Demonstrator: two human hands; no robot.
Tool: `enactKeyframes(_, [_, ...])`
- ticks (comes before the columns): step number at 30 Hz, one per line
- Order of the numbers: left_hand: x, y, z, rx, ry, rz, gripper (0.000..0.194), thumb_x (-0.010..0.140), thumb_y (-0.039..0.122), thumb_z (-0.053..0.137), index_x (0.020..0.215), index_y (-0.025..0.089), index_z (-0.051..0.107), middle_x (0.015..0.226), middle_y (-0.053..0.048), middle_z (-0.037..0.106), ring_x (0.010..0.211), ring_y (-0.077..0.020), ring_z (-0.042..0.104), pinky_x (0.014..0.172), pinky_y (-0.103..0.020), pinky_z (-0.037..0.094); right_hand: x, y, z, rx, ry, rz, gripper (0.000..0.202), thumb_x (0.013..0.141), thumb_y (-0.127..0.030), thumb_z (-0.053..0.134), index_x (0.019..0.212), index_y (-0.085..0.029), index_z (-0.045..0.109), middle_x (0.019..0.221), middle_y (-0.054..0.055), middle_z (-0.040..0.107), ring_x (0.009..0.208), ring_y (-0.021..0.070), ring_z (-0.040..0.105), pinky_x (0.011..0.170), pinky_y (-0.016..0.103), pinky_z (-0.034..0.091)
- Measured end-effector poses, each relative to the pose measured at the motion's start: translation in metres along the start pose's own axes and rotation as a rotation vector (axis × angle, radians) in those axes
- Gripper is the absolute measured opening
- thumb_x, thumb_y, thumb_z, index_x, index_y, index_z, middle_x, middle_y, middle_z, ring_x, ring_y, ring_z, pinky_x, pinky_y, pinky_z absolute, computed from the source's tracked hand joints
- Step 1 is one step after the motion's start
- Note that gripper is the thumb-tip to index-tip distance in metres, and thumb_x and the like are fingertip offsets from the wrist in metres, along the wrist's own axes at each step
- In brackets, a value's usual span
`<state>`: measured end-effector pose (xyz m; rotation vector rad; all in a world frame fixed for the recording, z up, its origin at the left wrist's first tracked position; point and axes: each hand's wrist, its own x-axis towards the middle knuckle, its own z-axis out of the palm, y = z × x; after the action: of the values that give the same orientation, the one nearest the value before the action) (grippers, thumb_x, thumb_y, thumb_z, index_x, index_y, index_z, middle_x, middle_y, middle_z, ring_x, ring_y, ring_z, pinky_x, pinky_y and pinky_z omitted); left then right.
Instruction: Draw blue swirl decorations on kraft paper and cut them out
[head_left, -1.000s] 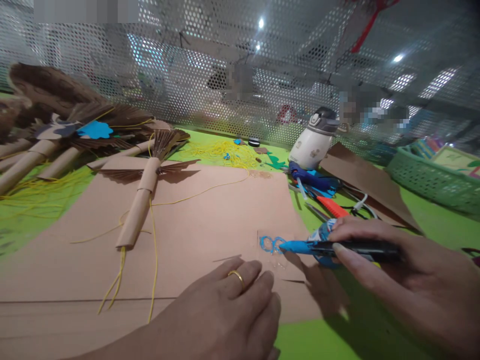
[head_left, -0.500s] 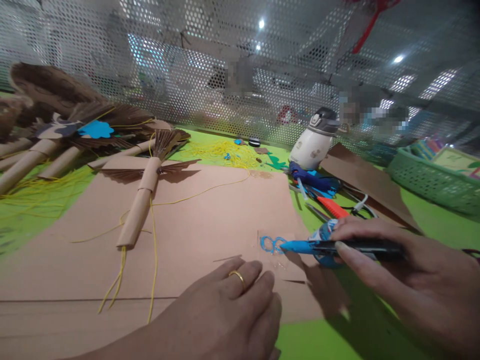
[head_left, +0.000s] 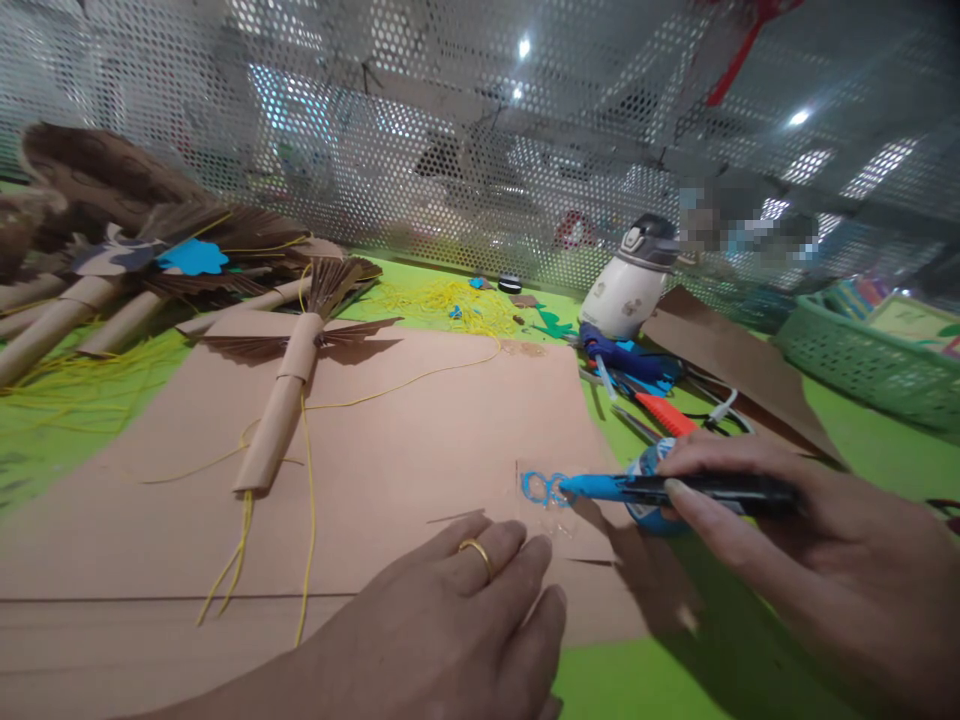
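My right hand [head_left: 817, 540] grips a blue-and-black marker [head_left: 652, 490], its blue end pointing left and touching or just above a small figure of two blue rings [head_left: 544, 488]. The rings lie on a small rectangle of brown card over the large sheet of brown paper [head_left: 420, 450]. Clear, shiny bits show in and below them. My left hand [head_left: 480, 610], a gold ring on one finger, lies palm down on the paper just below, fingers extended and slightly bent. Partly behind the marker is a blue-labelled round container [head_left: 651, 462].
A paper-tube figure [head_left: 281, 400] with pleated wings and yellow strings lies on the sheet; similar ones [head_left: 112, 290] are piled left. At the right are a blue glue gun [head_left: 626, 355], an orange-handled tool [head_left: 664, 412], a white bottle [head_left: 626, 285] and a green basket [head_left: 870, 355].
The marker's tip has shifted very slightly left along the blue rings. My left hand stays almost still on the paper.
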<state>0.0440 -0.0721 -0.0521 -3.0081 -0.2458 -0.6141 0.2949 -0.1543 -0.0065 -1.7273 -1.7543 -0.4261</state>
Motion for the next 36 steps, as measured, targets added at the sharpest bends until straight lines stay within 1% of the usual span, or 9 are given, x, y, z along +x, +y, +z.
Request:
enactKeyframes(2, [0.000,-0.001,0.000,0.005,-0.013,0.006,0.024,0.104,0.029,0.054,0.113,0.014,0.070,0.118,-0.011,0.074,0.108,-0.0290,0.067,0.094,-0.044,0.056,-0.001,0.000,0.000,-0.004,-0.007,-0.010,0.014,0.090,-0.046,0.065,0.094,-0.036,0.073,0.083,-0.008,0.083,0.066,0.0159,0.078,0.062,0.021,0.063])
enactKeyframes(9, [0.002,-0.001,-0.001,0.007,-0.005,0.004,0.023,0.104,0.028,0.053,0.110,0.014,0.071,0.115,-0.011,0.074,0.105,-0.0276,0.067,0.092,-0.042,0.056,-0.002,-0.003,-0.001,-0.004,-0.013,0.091,0.022,0.090,-0.053,0.064,0.089,-0.035,0.076,0.083,-0.006,0.083,0.067,0.0184,0.078,0.063,0.025,0.063])
enactKeyframes(14, [0.001,-0.002,0.002,0.003,-0.017,0.020,0.025,0.105,0.029,0.051,0.110,0.014,0.071,0.115,-0.011,0.074,0.104,-0.0281,0.068,0.090,-0.044,0.057,0.002,-0.001,-0.001,-0.034,-0.007,-0.021,0.019,0.091,-0.049,0.064,0.090,-0.033,0.075,0.080,-0.005,0.084,0.060,0.0180,0.079,0.056,0.024,0.063])
enactKeyframes(17, [0.000,-0.004,0.003,-0.002,0.000,0.026,0.025,0.105,0.029,0.051,0.109,0.015,0.071,0.113,-0.009,0.075,0.102,-0.0275,0.068,0.088,-0.042,0.058,0.004,-0.001,-0.001,-0.047,0.029,-0.012,0.024,0.092,-0.050,0.061,0.087,-0.031,0.074,0.077,-0.004,0.084,0.057,0.0183,0.078,0.052,0.025,0.062])
enactKeyframes(22, [0.001,-0.001,0.000,0.001,-0.001,-0.001,0.025,0.105,0.025,0.049,0.113,0.014,0.071,0.117,-0.010,0.074,0.105,-0.0284,0.068,0.091,-0.043,0.057,0.001,0.001,-0.002,-0.036,-0.003,-0.027,0.015,0.090,-0.045,0.065,0.091,-0.033,0.074,0.080,-0.007,0.084,0.059,0.0155,0.078,0.054,0.020,0.061])
enactKeyframes(24, [0.001,0.001,-0.001,-0.005,-0.009,-0.001,0.026,0.105,0.026,0.049,0.113,0.014,0.071,0.117,-0.011,0.074,0.105,-0.0286,0.067,0.090,-0.044,0.057,-0.001,0.000,-0.001,-0.019,-0.013,0.005,0.015,0.090,-0.046,0.065,0.089,-0.035,0.075,0.079,-0.008,0.083,0.061,0.0156,0.078,0.055,0.020,0.060])
enactKeyframes(30, [0.001,-0.001,0.000,-0.012,-0.013,-0.001,0.026,0.105,0.024,0.047,0.113,0.014,0.070,0.117,-0.010,0.074,0.103,-0.0289,0.068,0.088,-0.045,0.057,-0.004,-0.012,0.003,0.029,-0.011,0.231,0.021,0.088,-0.053,0.064,0.087,-0.037,0.077,0.084,-0.009,0.082,0.072,0.0171,0.076,0.069,0.025,0.060])
enactKeyframes(33, [0.000,-0.003,0.000,-0.010,-0.016,0.001,0.028,0.106,0.024,0.046,0.113,0.013,0.071,0.117,-0.010,0.074,0.104,-0.0293,0.068,0.088,-0.045,0.057,-0.004,-0.013,0.003,0.050,-0.004,0.228,0.018,0.087,-0.052,0.065,0.087,-0.038,0.077,0.083,-0.011,0.082,0.070,0.0158,0.075,0.070,0.023,0.059])
enactKeyframes(36, [-0.001,-0.003,0.001,-0.004,-0.005,0.013,0.029,0.106,0.024,0.044,0.110,0.014,0.071,0.115,-0.010,0.075,0.102,-0.0286,0.068,0.087,-0.044,0.057,-0.002,-0.008,0.003,0.075,-0.033,0.154,0.015,0.088,-0.049,0.066,0.087,-0.038,0.076,0.082,-0.011,0.081,0.067,0.0151,0.076,0.063,0.021,0.059])
